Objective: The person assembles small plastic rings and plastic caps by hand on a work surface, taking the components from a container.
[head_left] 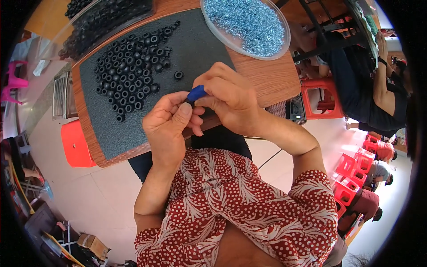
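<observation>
Over the near edge of the dark textured mat [195,42], my two hands meet. My left hand [168,118] pinches a small black part [190,102] between thumb and fingers; most of it is hidden. A short blue piece [196,93], perhaps a tool handle or a finger wrap, is gripped by my right hand [229,98] and sits against that part. Its exact kind does not show. Several black ring-shaped parts [133,66] with open centres lie in a cluster on the mat. One single black ring [178,75] rests apart, just beyond my hands.
A round clear tray [284,48] of tiny light-blue pieces stands on the wooden table [271,82] at far right. At far left is a clear bin [49,46] with more black parts. Red stools [76,144] flank the table. A seated person [364,84] is at right.
</observation>
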### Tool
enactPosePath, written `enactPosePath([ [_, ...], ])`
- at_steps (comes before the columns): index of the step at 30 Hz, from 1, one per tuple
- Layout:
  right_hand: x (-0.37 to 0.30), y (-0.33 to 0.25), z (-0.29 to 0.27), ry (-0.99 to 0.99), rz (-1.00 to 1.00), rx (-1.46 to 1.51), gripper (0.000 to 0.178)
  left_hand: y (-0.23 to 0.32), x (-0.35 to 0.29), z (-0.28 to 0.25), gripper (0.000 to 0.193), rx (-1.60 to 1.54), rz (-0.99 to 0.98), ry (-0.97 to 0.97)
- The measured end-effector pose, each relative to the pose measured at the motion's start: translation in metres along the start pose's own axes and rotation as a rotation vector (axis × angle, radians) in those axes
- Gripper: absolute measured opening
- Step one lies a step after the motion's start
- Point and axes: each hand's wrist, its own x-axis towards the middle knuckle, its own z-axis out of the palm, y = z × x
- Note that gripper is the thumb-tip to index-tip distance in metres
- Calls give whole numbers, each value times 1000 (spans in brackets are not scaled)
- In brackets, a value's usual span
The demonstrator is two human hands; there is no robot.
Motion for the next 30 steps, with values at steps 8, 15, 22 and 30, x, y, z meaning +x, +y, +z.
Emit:
enactPosePath([
  [8,-2,0,1,-18,8,-72,20,-7,-4,2,19,8,6,37],
  [15,-3,1,2,-29,-9,-36,20,-9,-1,1,18,-14,-16,31],
  [22,-5,3,0,-52,128,-26,16,-12,0,-1,18,-70,-31,15],
  [30,-5,6,7,56,101,44,17,-9,2,2,20,-75,-30,-1],
])
